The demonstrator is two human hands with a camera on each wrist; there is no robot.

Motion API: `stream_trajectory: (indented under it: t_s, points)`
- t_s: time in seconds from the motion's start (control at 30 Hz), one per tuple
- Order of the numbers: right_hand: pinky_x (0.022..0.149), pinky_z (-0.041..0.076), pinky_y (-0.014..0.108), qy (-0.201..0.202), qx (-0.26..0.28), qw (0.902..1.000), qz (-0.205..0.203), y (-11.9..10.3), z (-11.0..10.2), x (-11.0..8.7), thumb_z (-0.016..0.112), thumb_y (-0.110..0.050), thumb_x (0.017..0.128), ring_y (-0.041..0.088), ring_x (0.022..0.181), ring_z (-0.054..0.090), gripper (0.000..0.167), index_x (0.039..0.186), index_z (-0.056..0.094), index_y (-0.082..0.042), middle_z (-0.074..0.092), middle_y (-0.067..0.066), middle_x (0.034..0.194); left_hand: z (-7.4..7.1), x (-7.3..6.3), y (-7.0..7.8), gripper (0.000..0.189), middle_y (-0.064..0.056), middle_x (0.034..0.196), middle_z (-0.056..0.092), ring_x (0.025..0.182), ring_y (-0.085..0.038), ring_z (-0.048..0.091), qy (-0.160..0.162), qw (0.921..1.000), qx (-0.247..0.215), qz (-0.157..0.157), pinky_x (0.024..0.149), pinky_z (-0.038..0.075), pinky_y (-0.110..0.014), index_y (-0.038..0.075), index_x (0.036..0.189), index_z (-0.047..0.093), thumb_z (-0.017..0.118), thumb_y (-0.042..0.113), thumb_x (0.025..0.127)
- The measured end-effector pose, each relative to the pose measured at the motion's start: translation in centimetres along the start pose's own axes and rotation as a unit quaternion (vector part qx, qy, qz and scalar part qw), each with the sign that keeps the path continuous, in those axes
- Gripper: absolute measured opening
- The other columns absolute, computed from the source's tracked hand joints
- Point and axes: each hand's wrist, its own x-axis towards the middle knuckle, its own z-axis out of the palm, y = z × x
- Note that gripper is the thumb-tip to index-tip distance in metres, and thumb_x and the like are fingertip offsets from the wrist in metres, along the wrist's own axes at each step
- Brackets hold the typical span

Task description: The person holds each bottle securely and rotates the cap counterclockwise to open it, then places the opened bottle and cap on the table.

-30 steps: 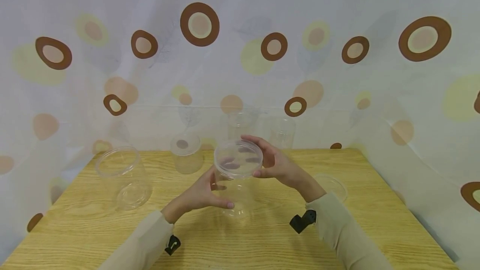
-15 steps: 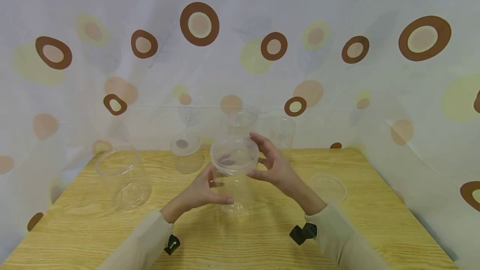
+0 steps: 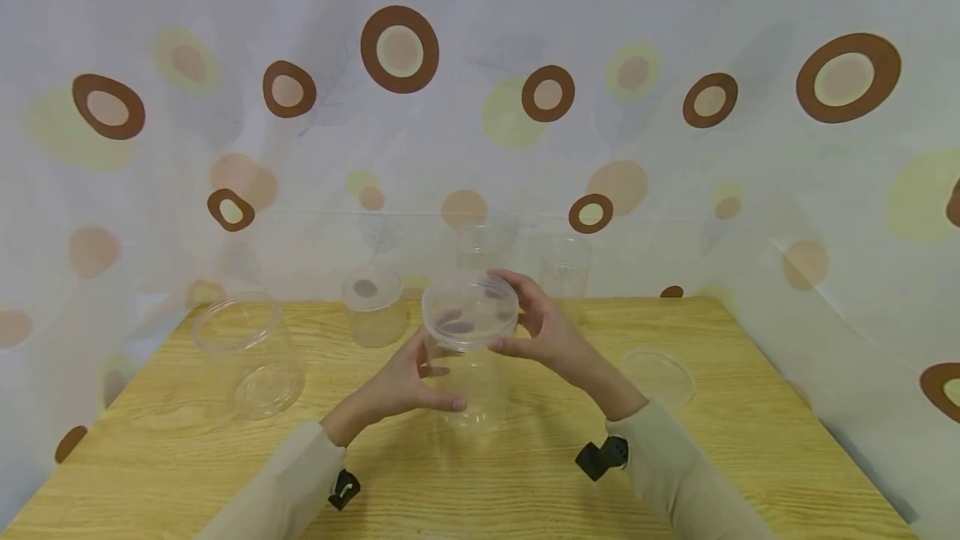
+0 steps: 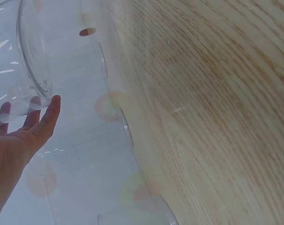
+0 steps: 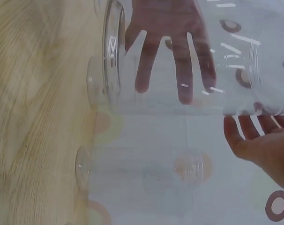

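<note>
In the head view a clear plastic jar [image 3: 480,386] stands between the hands, its round clear lid [image 3: 468,307] on top. My left hand [image 3: 397,382] grips the jar's body from the left, thumb in front and fingers behind, visible through the plastic. At the lid's right side my right hand [image 3: 551,336] holds the edge, thumb in front and fingertips at the far rim. The right wrist view shows the jar [image 5: 151,101] close up, with the left hand's fingers seen through it. Whether the jar's base touches the table cannot be told.
A wide clear jar without a lid [image 3: 247,357] stands at left on the wooden table [image 3: 180,465]. Behind are a shorter lidded jar [image 3: 373,315] and two more clear jars, one at the back right [image 3: 566,269]. A loose clear lid [image 3: 660,377] lies at right.
The jar has shifted slightly left and up from a second ago. The right fingers spread off the lid's far edge, then came back onto it. The left hand keeps its grip.
</note>
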Motion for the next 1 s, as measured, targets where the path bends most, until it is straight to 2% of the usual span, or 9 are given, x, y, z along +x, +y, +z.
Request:
stream_trajectory:
  t_s: [0.1, 0.23, 0.33, 0.43, 0.53, 0.6, 0.73, 0.9, 1.0]
  points:
    - [0.097, 0.041, 0.03, -0.054, 0.04, 0.9977, -0.005, 0.5, -1.0, 0.3, 0.073, -0.024, 0.078, 0.025, 0.124, 0.038, 0.083, 0.143, 0.023, -0.009, 0.034, 0.009, 0.14, -0.1, -0.1, 0.0, 0.099, -0.005, 0.144, 0.031, 0.126, -0.033, 0.04, -0.017, 0.9998, -0.005, -0.001, 0.097, 0.037, -0.055, 0.026, 0.144, 0.017, 0.08, 0.012, 0.069]
    - [0.099, 0.04, 0.035, -0.115, 0.087, 0.9894, -0.019, 1.0, -1.9, 0.8, 0.071, -0.022, 0.08, 0.029, 0.128, 0.033, 0.083, 0.144, 0.02, -0.006, 0.033, 0.011, 0.141, -0.1, -0.1, 0.0, 0.099, -0.005, 0.145, 0.03, 0.126, -0.032, 0.039, -0.034, 0.9994, 0.001, 0.001, 0.098, 0.038, -0.054, 0.025, 0.145, 0.015, 0.079, 0.014, 0.07]
    - [0.099, 0.04, 0.038, -0.138, 0.107, 0.9844, -0.024, 1.1, -2.2, 1.0, 0.07, -0.022, 0.081, 0.032, 0.129, 0.031, 0.083, 0.144, 0.018, -0.006, 0.031, 0.011, 0.142, 0.0, -0.1, 0.0, 0.098, -0.006, 0.145, 0.03, 0.127, -0.032, 0.039, -0.037, 0.9993, 0.003, 0.003, 0.098, 0.038, -0.052, 0.024, 0.145, 0.015, 0.079, 0.014, 0.071]
    - [0.099, 0.041, 0.036, -0.139, 0.109, 0.9841, -0.021, 1.0, -2.2, 0.9, 0.07, -0.025, 0.08, 0.03, 0.13, 0.03, 0.088, 0.145, 0.014, -0.007, 0.029, 0.01, 0.144, 0.0, 0.0, 0.0, 0.099, -0.005, 0.146, 0.029, 0.127, -0.032, 0.039, -0.035, 0.9994, 0.003, 0.003, 0.098, 0.039, -0.051, 0.024, 0.145, 0.015, 0.079, 0.013, 0.07]
    - [0.102, 0.037, 0.032, -0.118, 0.088, 0.9888, -0.025, 0.7, -2.0, 0.7, 0.072, -0.029, 0.079, 0.026, 0.132, 0.028, 0.093, 0.146, 0.01, -0.009, 0.023, 0.011, 0.147, 0.0, 0.0, 0.0, 0.1, -0.004, 0.146, 0.029, 0.127, -0.032, 0.039, -0.028, 0.9996, 0.006, 0.004, 0.097, 0.04, -0.049, 0.026, 0.145, 0.015, 0.079, 0.013, 0.07]
    - [0.104, 0.034, 0.029, -0.088, 0.059, 0.994, -0.028, 0.4, -1.6, 0.4, 0.073, -0.03, 0.078, 0.023, 0.133, 0.027, 0.095, 0.146, 0.01, -0.012, 0.021, 0.012, 0.149, 0.1, 0.1, 0.0, 0.101, -0.003, 0.146, 0.029, 0.127, -0.032, 0.039, -0.021, 0.9997, 0.007, 0.007, 0.096, 0.041, -0.049, 0.028, 0.145, 0.015, 0.08, 0.013, 0.069]
    - [0.106, 0.032, 0.037, -0.012, -0.01, 0.9994, -0.032, -0.3, -0.5, 0.1, 0.076, -0.026, 0.075, 0.023, 0.132, 0.029, 0.093, 0.145, 0.015, -0.017, 0.024, 0.012, 0.148, 0.2, 0.1, 0.0, 0.1, -0.002, 0.146, 0.03, 0.127, -0.032, 0.039, -0.006, 0.9998, 0.005, 0.017, 0.096, 0.039, -0.054, 0.029, 0.144, 0.016, 0.08, 0.015, 0.069]
    - [0.103, 0.029, 0.051, 0.068, -0.087, 0.9936, -0.023, -0.7, 1.0, -0.3, 0.078, -0.024, 0.072, 0.025, 0.129, 0.033, 0.091, 0.143, 0.021, -0.015, 0.033, 0.009, 0.144, 0.3, 0.3, 0.1, 0.1, -0.002, 0.147, 0.028, 0.127, -0.033, 0.039, 0.005, 0.9998, 0.006, 0.017, 0.096, 0.036, -0.058, 0.03, 0.144, 0.015, 0.08, 0.017, 0.069]
    - [0.102, 0.03, 0.052, 0.088, -0.105, 0.9905, -0.014, -0.8, 1.4, -0.3, 0.078, -0.024, 0.073, 0.025, 0.128, 0.034, 0.087, 0.141, 0.025, -0.014, 0.036, 0.007, 0.142, 0.3, 0.3, 0.1, 0.1, -0.002, 0.147, 0.028, 0.128, -0.032, 0.039, 0.007, 0.9999, 0.003, 0.013, 0.097, 0.037, -0.057, 0.03, 0.144, 0.015, 0.08, 0.016, 0.069]
